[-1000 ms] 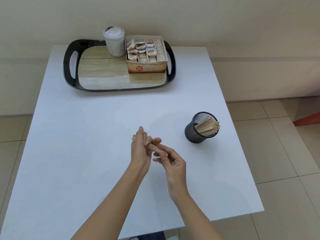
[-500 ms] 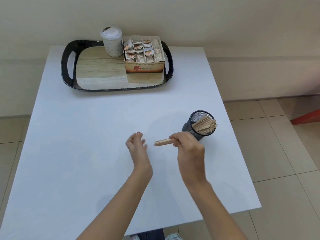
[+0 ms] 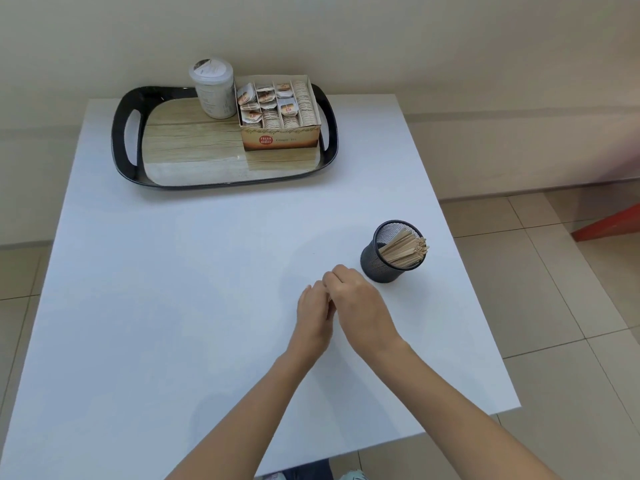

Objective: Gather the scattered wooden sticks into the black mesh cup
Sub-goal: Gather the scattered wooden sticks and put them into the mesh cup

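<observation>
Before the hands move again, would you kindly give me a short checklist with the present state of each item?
1. Black mesh cup upright on the table: ok.
2. Wooden sticks in the cup, leaning right: ok.
3. Loose sticks on the table: none seen, ok.
4. Right hand emptied: cannot tell, it is curled beside the left hand.
5. Tray clear of the hands: ok.

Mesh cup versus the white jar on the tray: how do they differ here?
The mesh cup is black, see-through and open-topped, with wooden sticks leaning out; the white jar is pale and lidded. The cup stands on the bare table near the hands; the jar stands on the tray at the far end. Both are upright cylinders.
</observation>
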Demonstrator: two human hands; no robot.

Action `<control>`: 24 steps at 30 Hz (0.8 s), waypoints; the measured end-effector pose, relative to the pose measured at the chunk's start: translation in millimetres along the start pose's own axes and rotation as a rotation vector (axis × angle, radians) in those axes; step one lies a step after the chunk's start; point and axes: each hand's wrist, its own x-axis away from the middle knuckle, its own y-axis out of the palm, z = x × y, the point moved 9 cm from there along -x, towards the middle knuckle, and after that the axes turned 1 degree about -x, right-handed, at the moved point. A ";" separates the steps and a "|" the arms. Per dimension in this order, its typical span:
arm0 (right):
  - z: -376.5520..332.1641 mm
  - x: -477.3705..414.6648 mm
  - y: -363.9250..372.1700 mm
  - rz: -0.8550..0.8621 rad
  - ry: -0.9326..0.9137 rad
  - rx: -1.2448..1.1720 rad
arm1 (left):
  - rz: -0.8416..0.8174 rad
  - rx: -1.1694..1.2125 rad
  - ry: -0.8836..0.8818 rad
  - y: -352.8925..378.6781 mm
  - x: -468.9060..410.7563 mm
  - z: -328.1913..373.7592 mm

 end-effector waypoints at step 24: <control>4.8 10.2 9.1 -0.061 0.043 -0.023 | 0.048 0.193 -0.060 1.7 13.4 -2.6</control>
